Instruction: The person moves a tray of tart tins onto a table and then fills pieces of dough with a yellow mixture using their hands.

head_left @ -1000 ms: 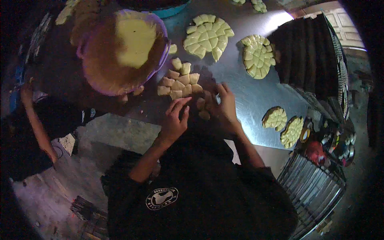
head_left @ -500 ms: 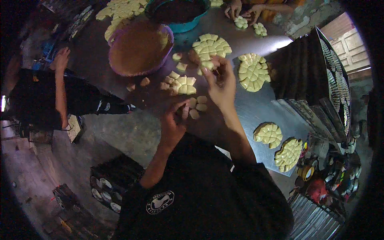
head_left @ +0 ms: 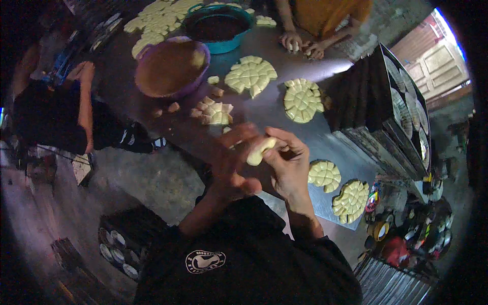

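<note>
In the head view, my right hand [head_left: 290, 168] pinches a pale, elongated lump of dough [head_left: 258, 155] near the front edge of the steel table [head_left: 318, 136]. Beside it, my left hand [head_left: 231, 175], somewhat blurred, is open, its thumb and fingers spread; whether its fingertips touch the lump I cannot tell. A loose group of cut dough pieces [head_left: 212, 113] lies just beyond my hands. Scored rounds of dough [head_left: 250, 74] lie farther back and to the right, two of them [head_left: 349, 201] at the right front.
A purple basin [head_left: 173, 68] and teal basin [head_left: 218, 30] stand at the back. One co-worker [head_left: 51, 117] in black is at left; another in orange [head_left: 330, 12] handles dough across the table. Stacked black trays [head_left: 366, 107] stand at right; more trays [head_left: 132, 239] are low at lower left.
My right hand has come down and back toward me with a dough piece pinched in it. My left hand has moved rightward beside it and spread its fingers.
</note>
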The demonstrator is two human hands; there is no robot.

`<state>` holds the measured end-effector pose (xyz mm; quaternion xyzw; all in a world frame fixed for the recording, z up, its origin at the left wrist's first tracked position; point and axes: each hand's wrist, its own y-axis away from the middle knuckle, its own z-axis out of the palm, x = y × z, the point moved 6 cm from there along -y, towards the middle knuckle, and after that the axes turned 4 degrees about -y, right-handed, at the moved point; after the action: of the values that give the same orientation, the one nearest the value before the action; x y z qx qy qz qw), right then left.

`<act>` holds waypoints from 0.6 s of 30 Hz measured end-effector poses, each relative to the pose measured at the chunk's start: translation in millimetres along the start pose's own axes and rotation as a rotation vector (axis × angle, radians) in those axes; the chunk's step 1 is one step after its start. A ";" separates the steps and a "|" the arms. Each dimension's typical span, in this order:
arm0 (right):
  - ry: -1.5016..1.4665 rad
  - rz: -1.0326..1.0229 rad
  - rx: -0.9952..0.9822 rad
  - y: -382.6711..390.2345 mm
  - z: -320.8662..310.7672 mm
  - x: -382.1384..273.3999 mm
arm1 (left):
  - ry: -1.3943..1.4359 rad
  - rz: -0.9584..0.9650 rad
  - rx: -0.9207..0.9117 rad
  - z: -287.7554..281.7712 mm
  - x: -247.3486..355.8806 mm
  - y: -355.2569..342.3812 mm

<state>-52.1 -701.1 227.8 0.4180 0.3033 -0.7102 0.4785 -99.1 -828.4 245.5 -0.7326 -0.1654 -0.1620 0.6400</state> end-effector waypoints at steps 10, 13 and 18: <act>0.215 0.100 -0.459 -51.1 123.3 53.3 | 0.502 -0.238 0.250 -52.3 -98.7 41.8; -0.149 0.399 -0.482 -90.2 150.2 84.7 | 0.481 -0.464 0.452 -76.1 -139.3 41.1; 0.956 0.049 -0.623 -184.0 214.6 112.1 | 0.387 -0.885 0.653 -131.0 -201.7 70.4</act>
<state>-310.5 -861.2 234.5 0.5390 0.6714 -0.3076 0.4051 -250.8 -974.2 109.4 -0.3157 -0.3772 -0.4854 0.7228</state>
